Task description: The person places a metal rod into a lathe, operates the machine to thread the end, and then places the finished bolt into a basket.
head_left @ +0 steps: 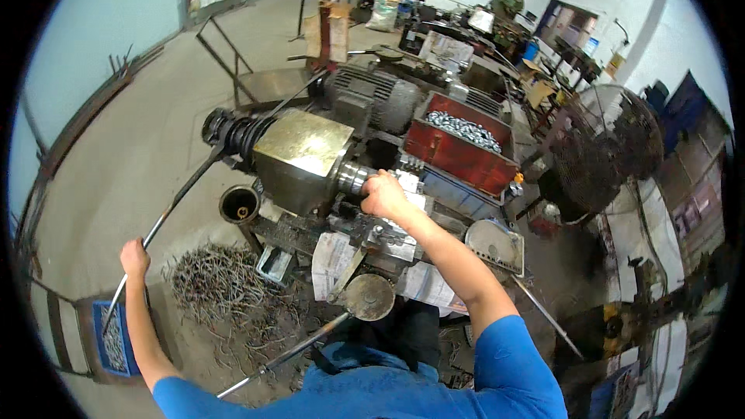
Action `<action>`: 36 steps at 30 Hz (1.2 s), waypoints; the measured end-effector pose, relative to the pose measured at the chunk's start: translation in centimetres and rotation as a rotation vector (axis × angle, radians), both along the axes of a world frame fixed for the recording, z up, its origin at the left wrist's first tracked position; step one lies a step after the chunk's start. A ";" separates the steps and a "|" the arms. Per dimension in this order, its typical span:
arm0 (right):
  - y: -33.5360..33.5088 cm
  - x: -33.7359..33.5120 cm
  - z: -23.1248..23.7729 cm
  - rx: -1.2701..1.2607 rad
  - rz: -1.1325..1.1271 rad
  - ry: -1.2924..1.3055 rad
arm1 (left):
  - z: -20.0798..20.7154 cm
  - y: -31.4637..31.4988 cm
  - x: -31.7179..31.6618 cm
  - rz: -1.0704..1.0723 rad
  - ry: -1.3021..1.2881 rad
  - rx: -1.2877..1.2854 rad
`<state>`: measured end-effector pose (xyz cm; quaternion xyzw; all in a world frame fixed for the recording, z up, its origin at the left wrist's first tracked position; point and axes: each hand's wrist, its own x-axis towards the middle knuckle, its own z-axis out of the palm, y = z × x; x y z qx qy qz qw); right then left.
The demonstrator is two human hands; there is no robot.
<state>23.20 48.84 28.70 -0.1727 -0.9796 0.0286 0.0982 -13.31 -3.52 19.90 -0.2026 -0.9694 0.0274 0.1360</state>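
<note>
Gripping long lever (174, 206) w/ left hand (134, 257), right hand (384, 194) fingers closed at lathe chuck (353, 178), concrete workshop floor (140, 140), swarf pile (217, 283)

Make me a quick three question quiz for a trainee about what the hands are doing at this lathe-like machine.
1. True or false: the left hand grips the long metal lever.
2. What is the right hand touching? A) the standing fan B) the machine's shiny spindle end C) the red bin
3. Fill in: the red bin behind the machine holds small ____ metal parts.

Key
1. True
2. B
3. silvery
</note>
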 end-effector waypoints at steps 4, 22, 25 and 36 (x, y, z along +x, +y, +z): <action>-2.6 6.8 2.9 -0.027 0.199 0.452 | -6.6 7.5 7.4 -0.338 0.314 0.975; 1.9 57.5 -9.2 -0.052 -1.299 -0.375 | -18.4 19.5 10.2 -0.395 -0.470 -0.104; -1.1 63.1 -11.4 0.064 -1.419 -0.216 | -14.5 19.8 13.9 -0.374 -0.604 -0.016; -19.5 50.7 -12.6 -0.198 -1.483 -0.027 | -16.9 5.7 14.6 -0.074 -0.917 0.011</action>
